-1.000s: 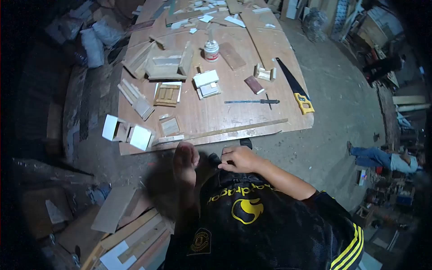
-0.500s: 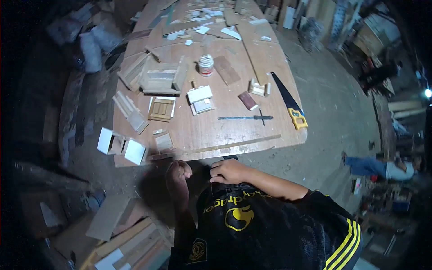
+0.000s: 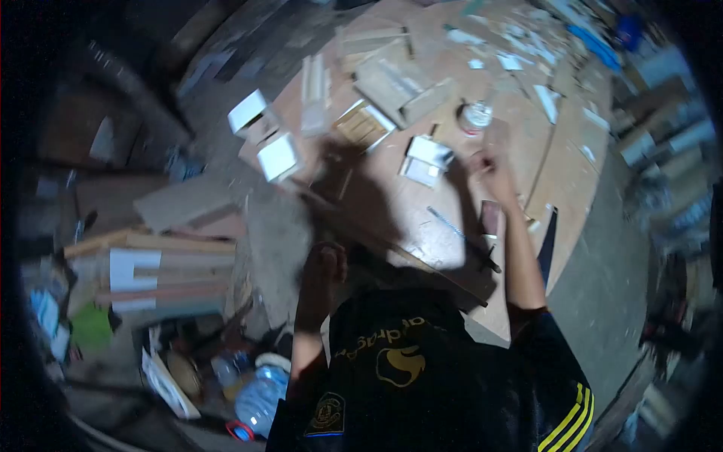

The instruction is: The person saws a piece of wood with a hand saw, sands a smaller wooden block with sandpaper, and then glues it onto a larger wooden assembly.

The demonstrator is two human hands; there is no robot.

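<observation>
My right hand (image 3: 488, 167) reaches out over the table (image 3: 444, 264), close to a white pot with a red label (image 3: 475, 117) and a reddish-brown board (image 3: 497, 135). Motion blur and shadow hide whether its fingers hold anything. Left of it lies a small white-topped wooden piece (image 3: 428, 160). Below, a dark red block (image 3: 490, 218) and a thin metal strip tool (image 3: 446, 221) rest on the tabletop. My left hand (image 3: 327, 262) is closed in a fist, in shadow, off the near edge by my body; what it holds, if anything, is hidden.
Wooden assemblies (image 3: 392, 83) and a slatted frame (image 3: 363, 125) lie at the table's left, with a white-faced piece (image 3: 279, 157) at the edge. A handsaw (image 3: 550, 245) lies at right. White scraps cover the far end. Boards (image 3: 173, 264) and a large plastic bottle (image 3: 262, 399) are on my left.
My right hand has moved from my waist out over the table towards the pot. My left hand stays closed near my body. The view has turned left, bringing the plastic bottle into sight.
</observation>
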